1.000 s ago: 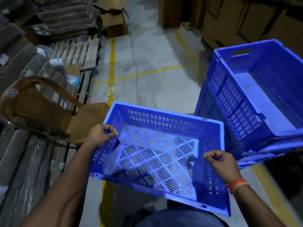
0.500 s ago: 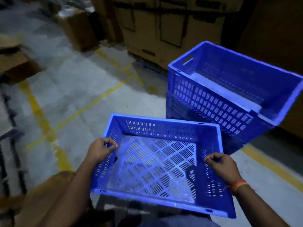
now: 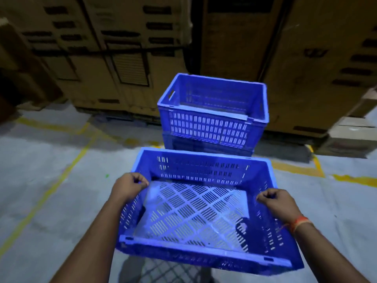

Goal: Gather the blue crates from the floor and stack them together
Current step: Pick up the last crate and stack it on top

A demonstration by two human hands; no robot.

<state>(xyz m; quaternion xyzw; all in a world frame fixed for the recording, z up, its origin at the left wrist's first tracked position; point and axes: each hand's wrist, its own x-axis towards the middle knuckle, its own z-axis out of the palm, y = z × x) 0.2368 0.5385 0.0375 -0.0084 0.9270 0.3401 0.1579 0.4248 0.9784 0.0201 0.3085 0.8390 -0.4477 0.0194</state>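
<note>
We hold a blue crate [image 3: 195, 209] off the floor, and we place everything else from it. Our left hand [image 3: 127, 187] is curled tight over the rim of its left side wall; our right hand [image 3: 278, 205] is curled the same way over the right side wall, with an orange wristband [image 3: 299, 222] just behind it. The crate's slotted base shows the floor through its diamond pattern, and a dark patch lies in its near right corner; we cannot tell what that is. The near wall blurs at the lower edge of the view, and both forearms are cut off there.

Under and around the crate lies a grey concrete floor [image 3: 51, 180] marked with worn yellow lines [image 3: 67, 172]; a small green speck sits to the crate's left.

Just beyond the crate's far wall stands a stack of blue crates [image 3: 210, 121]. The top one is clear and empty; the one below it is dark and mostly hidden by our crate.

Behind the stack, large cardboard cartons [image 3: 126, 58] form a wall across the dim room. Their printed markings are too blurred to read. Smaller boxes [image 3: 350, 137] sit far right.
</note>
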